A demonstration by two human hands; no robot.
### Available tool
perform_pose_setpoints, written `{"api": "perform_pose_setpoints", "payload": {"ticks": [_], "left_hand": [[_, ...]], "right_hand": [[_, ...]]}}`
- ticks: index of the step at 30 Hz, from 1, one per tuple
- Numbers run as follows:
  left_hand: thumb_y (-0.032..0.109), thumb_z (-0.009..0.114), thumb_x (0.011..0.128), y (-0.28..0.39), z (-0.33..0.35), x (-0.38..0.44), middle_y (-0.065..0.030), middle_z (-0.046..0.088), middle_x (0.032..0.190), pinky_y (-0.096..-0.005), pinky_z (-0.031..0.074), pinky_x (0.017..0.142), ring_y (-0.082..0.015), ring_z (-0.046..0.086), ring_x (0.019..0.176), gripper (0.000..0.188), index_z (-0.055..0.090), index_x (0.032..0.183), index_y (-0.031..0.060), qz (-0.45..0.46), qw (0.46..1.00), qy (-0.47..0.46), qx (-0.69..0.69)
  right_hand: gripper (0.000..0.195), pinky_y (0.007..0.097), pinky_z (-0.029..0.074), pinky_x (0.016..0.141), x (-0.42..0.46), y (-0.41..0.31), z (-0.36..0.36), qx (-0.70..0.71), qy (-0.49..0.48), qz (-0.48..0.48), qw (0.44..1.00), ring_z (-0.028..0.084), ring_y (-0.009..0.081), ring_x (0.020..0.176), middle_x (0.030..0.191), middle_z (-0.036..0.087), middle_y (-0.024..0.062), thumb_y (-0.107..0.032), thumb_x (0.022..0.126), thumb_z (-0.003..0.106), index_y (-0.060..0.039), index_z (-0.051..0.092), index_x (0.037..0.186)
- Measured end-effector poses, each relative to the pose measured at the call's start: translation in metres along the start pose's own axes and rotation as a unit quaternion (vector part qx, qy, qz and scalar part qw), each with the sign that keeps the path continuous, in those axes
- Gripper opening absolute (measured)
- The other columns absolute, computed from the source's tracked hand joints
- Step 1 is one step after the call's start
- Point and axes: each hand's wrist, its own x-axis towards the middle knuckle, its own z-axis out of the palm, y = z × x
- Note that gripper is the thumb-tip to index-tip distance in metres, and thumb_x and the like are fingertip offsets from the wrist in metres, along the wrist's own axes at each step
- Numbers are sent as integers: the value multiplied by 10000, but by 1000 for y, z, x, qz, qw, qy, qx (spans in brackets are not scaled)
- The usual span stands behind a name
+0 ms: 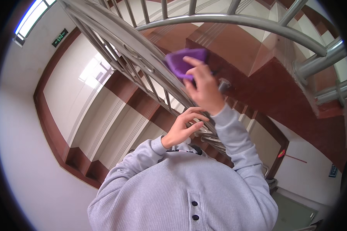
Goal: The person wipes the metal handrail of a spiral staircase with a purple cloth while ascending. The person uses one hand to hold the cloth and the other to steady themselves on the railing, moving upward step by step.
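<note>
My right hand [204,91] has its fingers on a purple cloth [180,65], and both are slightly blurred. The cloth lies against or just over the broad stainless-steel handrail [130,36] of a staircase, bunched along its lower edge. Below it and closer to my body is my left hand [179,127], empty, with its fingers spread and lightly curled. Its fingertips reach toward the handrail beside my right wrist; whether they touch the metal I cannot tell.
Tiled stairs [107,127] with dark red edging descend on the left. A curved steel rail [214,18] crosses at the top, above a red-brown stepped ledge [234,72]. A green exit sign [60,37] hangs on the left wall. A thin red-tipped stick [295,158] appears at lower right.
</note>
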Motion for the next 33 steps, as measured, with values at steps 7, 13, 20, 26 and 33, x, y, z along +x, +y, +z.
{"api": "perform_pose_setpoints", "payload": {"ticks": [7, 13, 20, 26, 33], "left_hand": [[204, 622, 955, 13, -33, 0, -109, 556, 1273, -320, 485, 868, -213, 567, 1121, 199, 692, 1041, 39, 90, 982, 109, 123], [178, 655, 901, 31, -48, -6, -125, 498, 1359, -373, 467, 926, -276, 529, 1171, 363, 600, 1239, 59, 114, 933, 169, 296], [164, 671, 863, 29, -61, -17, -147, 473, 1385, -441, 401, 1050, -365, 476, 1245, 502, 526, 1327, 38, 129, 920, 174, 327], [148, 661, 867, 29, -79, -31, -157, 467, 1387, -439, 388, 1066, -364, 458, 1271, 515, 511, 1347, 36, 120, 932, 170, 296], [163, 647, 890, 16, -84, -40, -163, 462, 1392, -436, 374, 1082, -354, 439, 1292, 498, 507, 1345, 21, 102, 945, 161, 264]], "right_hand": [[186, 439, 506, 885, -14, 13, 33, 73, -42, 91, 992, 627, 421, 1048, 1301, 613, 206, -48, 906, 615, 15, 527, 1057], [176, 489, 456, 1000, 34, 7, 64, 16, -48, -46, 998, 517, 424, 1226, 1411, 522, 179, -41, 888, 614, -4, 495, 1012], [212, 461, 454, 1019, 58, 2, 66, -25, -67, -67, 995, 522, 401, 1241, 1451, 509, 124, -22, 866, 630, -9, 506, 1038], [230, 492, 408, 1095, 89, -12, 91, -281, -124, -206, 929, 435, 315, 1350, 1420, 535, 6, -101, 866, 608, -47, 626, 1089], [250, 524, 301, 1167, 101, -23, 114, -405, -145, -263, 864, 427, 194, 1381, 1371, 583, -1, -198, 886, 578, -93, 652, 1102]]}}
